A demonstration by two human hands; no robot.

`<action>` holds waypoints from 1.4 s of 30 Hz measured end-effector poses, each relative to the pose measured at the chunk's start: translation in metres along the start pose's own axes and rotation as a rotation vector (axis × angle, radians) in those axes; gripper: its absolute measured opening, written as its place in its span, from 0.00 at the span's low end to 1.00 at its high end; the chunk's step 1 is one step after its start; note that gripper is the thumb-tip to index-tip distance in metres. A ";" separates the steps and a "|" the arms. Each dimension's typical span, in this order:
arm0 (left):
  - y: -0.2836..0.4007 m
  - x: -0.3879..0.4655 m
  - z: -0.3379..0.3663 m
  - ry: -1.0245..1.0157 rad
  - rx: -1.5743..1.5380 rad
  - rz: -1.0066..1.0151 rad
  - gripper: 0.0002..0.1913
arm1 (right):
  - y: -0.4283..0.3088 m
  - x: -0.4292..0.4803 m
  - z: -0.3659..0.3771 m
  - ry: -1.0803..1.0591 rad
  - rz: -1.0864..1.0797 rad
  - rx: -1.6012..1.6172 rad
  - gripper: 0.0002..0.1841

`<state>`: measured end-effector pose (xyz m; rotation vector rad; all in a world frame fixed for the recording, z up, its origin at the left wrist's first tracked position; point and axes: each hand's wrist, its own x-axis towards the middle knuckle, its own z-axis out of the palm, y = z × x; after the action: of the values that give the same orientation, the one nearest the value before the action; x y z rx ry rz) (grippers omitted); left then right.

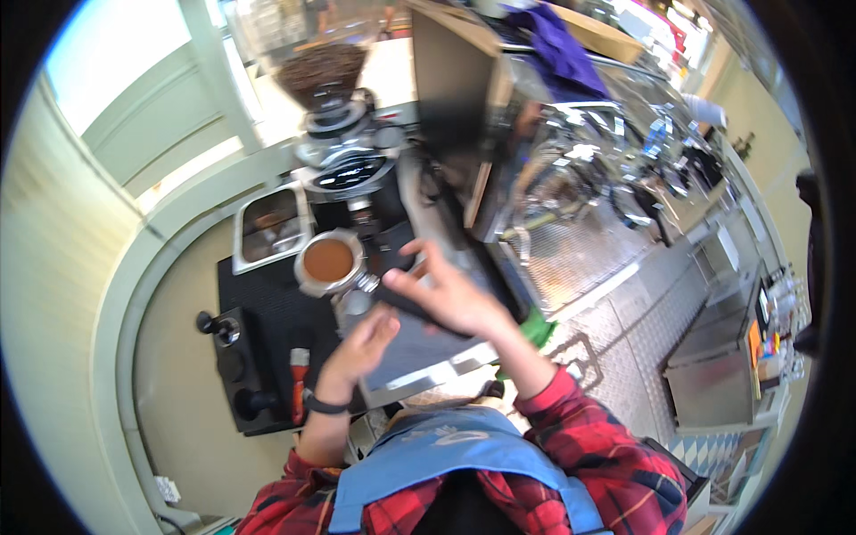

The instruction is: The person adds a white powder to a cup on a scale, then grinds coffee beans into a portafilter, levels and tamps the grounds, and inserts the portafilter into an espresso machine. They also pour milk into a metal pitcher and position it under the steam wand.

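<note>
A metal portafilter [366, 283], its basket filled with level ground coffee [328, 260], lies with its black handle slanting down toward me. Over that handle is my right hand [445, 287], fingers spread and blurred; whether it touches the handle I cannot tell. My left hand [366, 341], a dark band on its wrist, is just below the basket, beside the handle, with nothing seen in it. Behind the portafilter stands a coffee grinder [351, 175] with a hopper of beans [321, 70]. A red-handled brush [300, 384] lies on the black mat [267, 301] at left.
A steel container [274, 227] sits left of the grinder. A black tamping station [242, 374] stands on the mat's left edge. To the right is an espresso machine [582, 174] with a drip tray [568, 264] and a purple cloth [568, 60] on top. A green cloth [537, 329] hangs near my right forearm.
</note>
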<state>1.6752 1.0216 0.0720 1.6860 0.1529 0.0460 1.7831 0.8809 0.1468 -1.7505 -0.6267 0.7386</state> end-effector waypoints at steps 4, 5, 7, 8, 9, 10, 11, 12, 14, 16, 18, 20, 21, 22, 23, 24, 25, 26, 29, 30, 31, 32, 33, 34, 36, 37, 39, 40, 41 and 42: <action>0.018 0.005 0.149 0.436 -0.855 0.203 0.17 | 0.033 -0.054 -0.025 0.016 -0.532 -0.238 0.24; 0.020 0.007 0.158 0.415 -0.923 0.134 0.15 | 0.035 -0.072 -0.048 -0.117 -0.557 -0.311 0.23; 0.020 0.004 0.169 0.322 -1.122 -0.034 0.06 | 0.030 -0.104 -0.137 -0.359 -0.633 -0.142 0.16; 0.017 -0.001 0.171 0.277 -1.137 -0.148 0.06 | 0.022 -0.117 -0.188 -0.206 -0.783 -0.255 0.12; 0.013 -0.008 0.172 0.222 -1.173 -0.205 0.06 | 0.010 -0.126 -0.236 0.024 -0.802 -0.316 0.09; 0.008 -0.013 0.174 0.114 -1.144 -0.226 0.07 | -0.007 -0.125 -0.284 0.313 -0.987 -0.602 0.11; 0.001 -0.017 0.182 -0.022 -1.145 -0.207 0.09 | -0.024 -0.110 -0.325 0.539 -1.120 -0.849 0.13; -0.005 -0.023 0.194 0.020 -1.081 -0.262 0.11 | -0.038 -0.091 -0.350 0.542 -1.155 -0.981 0.14; -0.012 -0.037 0.213 -0.001 -1.091 -0.262 0.11 | -0.047 -0.065 -0.380 0.445 -1.149 -1.028 0.16; -0.018 -0.048 0.230 -0.006 -1.119 -0.219 0.11 | -0.046 -0.043 -0.395 0.252 -1.056 -0.864 0.17; -0.021 -0.056 0.240 0.076 -1.110 -0.232 0.12 | -0.043 -0.029 -0.403 0.205 -1.018 -0.869 0.15; -0.025 -0.059 0.244 0.024 -1.197 -0.161 0.12 | -0.039 -0.022 -0.409 0.208 -1.090 -0.854 0.12; -0.028 -0.060 0.245 -0.002 -1.251 -0.146 0.12 | -0.038 -0.021 -0.412 0.211 -1.136 -0.853 0.13; -0.031 -0.060 0.245 -0.052 -1.322 -0.109 0.12 | -0.036 -0.021 -0.413 0.209 -1.076 -0.794 0.13; -0.034 -0.061 0.246 -0.104 -1.392 -0.078 0.12 | -0.034 -0.022 -0.414 0.211 -1.048 -0.729 0.13; -0.037 -0.061 0.247 -0.172 -1.448 -0.027 0.13 | -0.033 -0.023 -0.413 0.243 -1.027 -0.719 0.14; -0.040 -0.062 0.250 -0.199 -1.464 -0.002 0.13 | -0.032 -0.024 -0.412 0.282 -0.994 -0.720 0.14; -0.042 -0.065 0.252 -0.200 -1.487 0.003 0.14 | -0.032 -0.026 -0.410 0.294 -0.990 -0.710 0.14; -0.047 -0.081 0.261 -0.258 -1.448 -0.006 0.14 | -0.033 -0.035 -0.407 0.402 -0.980 -0.813 0.12; -0.048 -0.090 0.265 -0.274 -1.443 -0.011 0.14 | -0.035 -0.039 -0.410 0.476 -0.906 -0.700 0.12; -0.051 -0.099 0.269 -0.288 -1.439 -0.012 0.14 | -0.035 -0.042 -0.412 0.513 -0.895 -0.591 0.11; -0.049 -0.116 0.270 -0.145 -1.408 -0.121 0.13 | -0.040 -0.042 -0.415 0.602 -0.862 -0.626 0.13; -0.050 -0.131 0.272 -0.090 -1.403 -0.165 0.13 | -0.042 -0.043 -0.418 0.653 -0.992 -0.717 0.18; -0.051 -0.145 0.275 -0.044 -1.399 -0.193 0.13 | -0.044 -0.041 -0.419 0.592 -1.051 -0.853 0.21; -0.053 -0.173 0.283 0.053 -1.373 -0.259 0.14 | -0.046 -0.034 -0.419 0.381 -0.941 -0.975 0.31; -0.053 -0.187 0.286 0.089 -1.358 -0.291 0.14 | -0.042 -0.031 -0.417 0.187 -0.940 -0.898 0.30; -0.053 -0.212 0.293 0.150 -1.351 -0.346 0.15 | -0.043 -0.018 -0.409 0.226 -0.829 -1.074 0.32; -0.052 -0.223 0.297 0.198 -1.308 -0.362 0.17 | -0.044 -0.014 -0.407 0.305 -0.840 -1.166 0.31; -0.052 -0.233 0.300 0.218 -1.295 -0.372 0.18 | -0.045 -0.011 -0.405 0.330 -0.871 -1.200 0.32; -0.052 -0.244 0.304 0.240 -1.297 -0.375 0.18 | -0.047 -0.009 -0.404 0.316 -0.829 -1.207 0.32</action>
<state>1.4667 0.6966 -0.0024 0.3386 0.4922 0.0492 2.0741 0.6325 0.2838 -2.2477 -1.6225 -0.6513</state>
